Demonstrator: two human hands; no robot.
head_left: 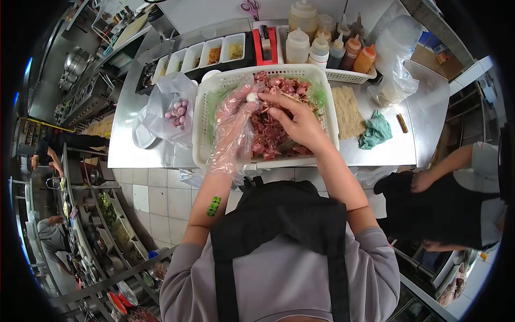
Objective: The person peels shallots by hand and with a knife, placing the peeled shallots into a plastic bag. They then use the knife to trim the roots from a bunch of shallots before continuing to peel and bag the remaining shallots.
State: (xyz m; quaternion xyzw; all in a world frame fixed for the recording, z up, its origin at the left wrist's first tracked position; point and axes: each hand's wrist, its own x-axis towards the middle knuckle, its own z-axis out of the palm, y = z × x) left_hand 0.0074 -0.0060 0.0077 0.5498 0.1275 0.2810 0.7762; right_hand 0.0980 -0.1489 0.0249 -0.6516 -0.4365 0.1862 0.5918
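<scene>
My left hand (pixel 234 115), in a loose clear plastic glove, is closed around a small pale peeled shallot (pixel 252 97) above a white perforated basket (pixel 199 126). From the right, my bare right hand (pixel 298 122) reaches in with its fingers bent. Its index fingertip meets the shallot, while its thumb lies lower over the skins; anything in its palm is hidden. Reddish-purple shallot skins (pixel 271 131) are heaped in the basket, over a green plastic liner (pixel 319 96). To the left, a clear plastic bag (pixel 155 121) holds several purple shallots (pixel 176 115).
Behind the basket are condiment tubs (pixel 214 51), a red tape dispenser (pixel 265 45) and several squeeze bottles (pixel 296 45). A brown cloth (pixel 347 111), a green rag (pixel 375 130) and a plastic bag (pixel 394 86) lie right. A co-worker in a black apron (pixel 434 209) stands close on the right.
</scene>
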